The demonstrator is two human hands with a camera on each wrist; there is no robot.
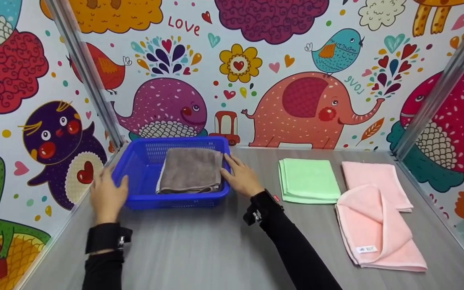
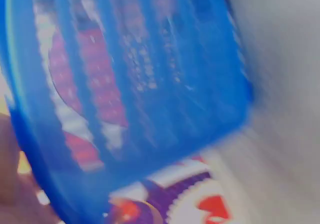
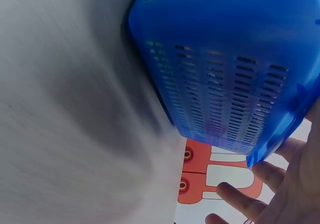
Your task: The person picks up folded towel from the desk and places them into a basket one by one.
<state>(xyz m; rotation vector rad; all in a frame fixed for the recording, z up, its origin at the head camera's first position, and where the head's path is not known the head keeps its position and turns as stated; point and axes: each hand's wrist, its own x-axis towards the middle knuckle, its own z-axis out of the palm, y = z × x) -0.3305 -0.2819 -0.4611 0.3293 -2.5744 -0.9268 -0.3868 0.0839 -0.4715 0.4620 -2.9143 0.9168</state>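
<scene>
1. Blue plastic basket [image 1: 177, 201] at the left rear of the worktop [image 1: 183, 257], close to the printed wall [image 1: 240, 64] — rectangular, rounded at the corners, with a smooth rim and side walls pierced by rows of narrow slots.
2. Inside the basket, towards the right, one grey-brown towel [image 1: 191, 171]: soft pile, folded nearly square, layers showing along the near edge, bare blue plastic to the left of it.
3. Left hand [image 1: 106, 197] at the basket's left rim, thumb apart from the fingers; blurred in the wrist view, so impossible to tell whether pinching the rim.
4. Right hand [image 1: 243, 177] at the right rim, thumb close to the towel's edge; fingers spread and fairly straight, against the rim.
5. Mint-green towel [image 1: 310, 180] on the worktop, right of that hand: plush, folded into a flat rectangle.
6. Two pink towels [image 1: 381, 237] farther right, the near one overlapping the far one — upper part turned back in a loose curve, small white label [image 1: 367, 249] low on the left.
7. Pale grey for the worktop, smooth and faintly streaked.
</scene>
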